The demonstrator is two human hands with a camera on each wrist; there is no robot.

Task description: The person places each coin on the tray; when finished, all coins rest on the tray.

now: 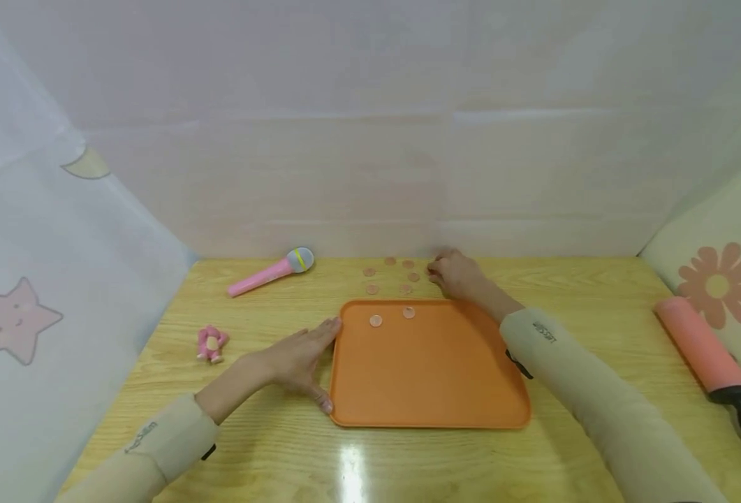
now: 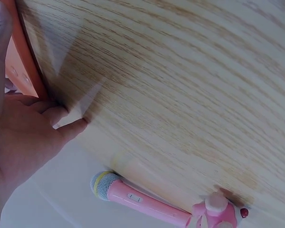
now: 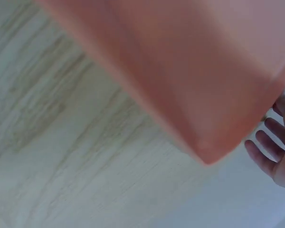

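While the left hand (image 1: pixel 297 356) lies flat with straight fingers against the tray's (image 1: pixel 429 377) left rim, at about 9 o'clock from the tray's middle, the right hand (image 1: pixel 455 274) reaches past the far rim to the coins (image 1: pixel 390 275) scattered on the tabletop (image 1: pixel 596 328). Those coins lie at 12 o'clock from the tray, and the nearest of them sits just beside the right fingertips, at about 9 o'clock from that hand. Its fingers look bent down toward the tabletop; I cannot tell whether they already pinch a coin. Two coins (image 1: pixel 392 316) already rest inside the tray near its far edge, at about 7 o'clock from the right hand. The right hand is far nearer the loose coins than the left. The tray's long axis runs left to right.
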